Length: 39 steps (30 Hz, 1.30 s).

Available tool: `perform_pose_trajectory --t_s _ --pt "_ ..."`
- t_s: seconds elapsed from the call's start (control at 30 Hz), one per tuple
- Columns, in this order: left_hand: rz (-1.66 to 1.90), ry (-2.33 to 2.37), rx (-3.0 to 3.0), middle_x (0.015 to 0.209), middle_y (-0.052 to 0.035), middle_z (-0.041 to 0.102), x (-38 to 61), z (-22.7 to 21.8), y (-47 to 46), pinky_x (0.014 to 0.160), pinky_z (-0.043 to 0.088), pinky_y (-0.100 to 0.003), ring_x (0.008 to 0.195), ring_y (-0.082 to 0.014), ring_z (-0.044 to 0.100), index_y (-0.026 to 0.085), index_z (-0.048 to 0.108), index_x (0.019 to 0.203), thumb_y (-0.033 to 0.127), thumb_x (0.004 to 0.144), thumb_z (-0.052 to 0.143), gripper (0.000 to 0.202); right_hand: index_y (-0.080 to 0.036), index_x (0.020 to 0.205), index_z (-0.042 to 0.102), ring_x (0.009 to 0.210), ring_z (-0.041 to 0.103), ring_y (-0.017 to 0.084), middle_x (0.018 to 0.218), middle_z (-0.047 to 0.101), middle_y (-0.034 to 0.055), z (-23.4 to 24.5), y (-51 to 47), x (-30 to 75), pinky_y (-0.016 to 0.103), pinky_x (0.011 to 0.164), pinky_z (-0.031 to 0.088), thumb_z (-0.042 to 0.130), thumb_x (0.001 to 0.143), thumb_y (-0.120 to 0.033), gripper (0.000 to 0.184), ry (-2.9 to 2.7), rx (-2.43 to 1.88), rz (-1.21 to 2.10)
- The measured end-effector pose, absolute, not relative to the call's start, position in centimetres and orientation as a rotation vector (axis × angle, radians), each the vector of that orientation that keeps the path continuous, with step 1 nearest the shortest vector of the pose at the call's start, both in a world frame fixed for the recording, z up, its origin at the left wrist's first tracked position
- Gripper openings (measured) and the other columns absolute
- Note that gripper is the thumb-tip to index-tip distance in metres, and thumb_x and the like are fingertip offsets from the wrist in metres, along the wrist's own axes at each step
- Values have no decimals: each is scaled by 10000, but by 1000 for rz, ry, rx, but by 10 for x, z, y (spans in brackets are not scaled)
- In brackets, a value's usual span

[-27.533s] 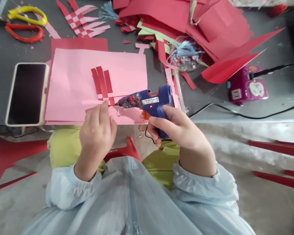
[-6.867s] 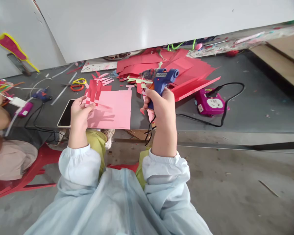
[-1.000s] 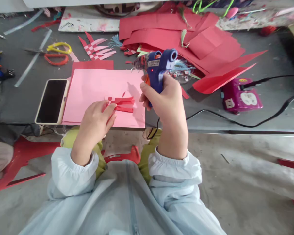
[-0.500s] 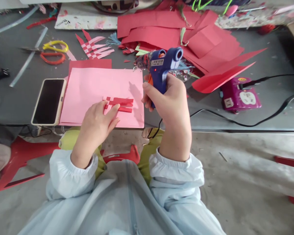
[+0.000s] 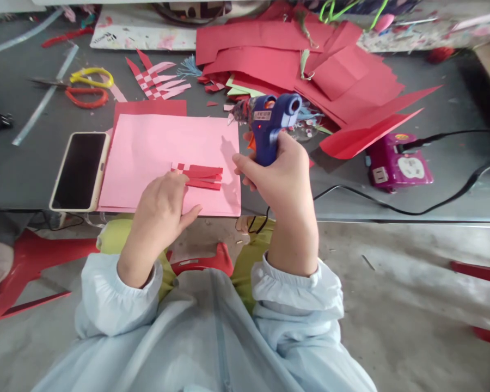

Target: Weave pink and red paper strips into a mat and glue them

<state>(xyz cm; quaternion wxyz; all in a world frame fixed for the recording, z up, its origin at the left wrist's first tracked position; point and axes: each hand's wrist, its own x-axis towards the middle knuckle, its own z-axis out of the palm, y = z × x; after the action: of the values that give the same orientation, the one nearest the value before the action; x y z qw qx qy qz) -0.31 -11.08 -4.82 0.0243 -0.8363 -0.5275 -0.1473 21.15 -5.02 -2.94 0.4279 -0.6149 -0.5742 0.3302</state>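
Observation:
My right hand (image 5: 283, 171) grips a blue glue gun (image 5: 267, 128) by its handle, above the right edge of a pink sheet of paper (image 5: 147, 136). The gun's nozzle points left and a small red light glows on its side. On the pink sheet lies a small woven piece of red and pink paper strips (image 5: 204, 177), its red ends pointing right. My left hand (image 5: 161, 204) rests with its fingertips on the left part of that piece, partly hiding it. The left thumb is spread away from the fingers, and nothing is grasped there.
A phone (image 5: 79, 171) lies left of the sheet, with scissors (image 5: 87, 90) behind it. Another woven paper piece (image 5: 155, 79) sits farther back. Red paper (image 5: 265, 60) is piled at the back. A purple power socket block (image 5: 400, 163) with black cords stands at right.
My left thumb has come off the strips and swung toward the table's front edge. The right hand has lowered the glue gun slightly toward me.

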Motion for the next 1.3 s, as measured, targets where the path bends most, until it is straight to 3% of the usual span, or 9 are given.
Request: perform_pose_trajectory --t_s 0.17,0.4,0.5,0.6,0.7,0.87,1.07,1.3 --pt "-360 -1664 -2542 1325 -270 588 2 -49 -114 975 521 -552 1217 -391 597 107 562 1286 425 970 537 449 -242 992 587 587 646 205 669 682 -8 -29 -51 209 406 580 530 727 729 -224 299 -1513 -1606 740" --pt "-435 -1802 -2471 1454 -240 542 11 -58 -122 1116 405 -613 1394 -394 495 174 565 1347 399 973 555 436 -256 984 571 608 645 232 696 662 20 -34 -48 209 416 600 515 629 848 -390 200 -1647 -1747 429" --pt "-585 -1801 -2401 1389 -208 598 6 -53 -123 1076 455 -549 1315 -358 563 177 583 1311 350 975 545 379 -259 940 572 609 621 225 715 654 25 -34 -48 206 388 590 484 585 877 -407 161 -1701 -1788 314" --pt "-805 -1898 -2205 1182 -156 684 -2 -47 -118 965 511 -468 1124 -293 642 179 611 1232 232 977 489 288 -255 922 598 623 604 224 726 650 33 -30 -48 203 364 582 455 594 875 -389 142 -1727 -1822 247" --pt "-833 -2001 -2074 1068 -134 674 -6 -48 -110 941 488 -507 1048 -304 625 205 648 1155 263 965 517 238 -253 966 632 667 618 230 788 675 55 -27 -49 201 352 586 450 594 882 -379 156 -1746 -1787 258" --pt "-707 -2127 -2028 1111 -180 637 3 -56 -103 936 462 -565 1081 -364 551 176 664 1090 430 902 636 317 -247 1117 649 767 655 252 867 702 79 -21 -52 197 379 653 477 568 895 -364 264 -1763 -1740 328" --pt "-700 -2140 -2090 1109 -175 654 10 -54 -99 972 453 -561 1101 -368 558 162 639 1076 338 877 659 267 -237 1171 670 799 665 256 893 722 88 -18 -54 196 379 689 483 555 869 -312 332 -1758 -1758 365" --pt "-1156 -2323 -2056 920 -22 697 13 -51 -94 822 545 -390 876 -210 653 231 582 984 194 809 676 202 -234 1200 686 739 654 238 890 744 82 -20 -55 195 354 643 469 513 890 -331 368 -1749 -1678 328"
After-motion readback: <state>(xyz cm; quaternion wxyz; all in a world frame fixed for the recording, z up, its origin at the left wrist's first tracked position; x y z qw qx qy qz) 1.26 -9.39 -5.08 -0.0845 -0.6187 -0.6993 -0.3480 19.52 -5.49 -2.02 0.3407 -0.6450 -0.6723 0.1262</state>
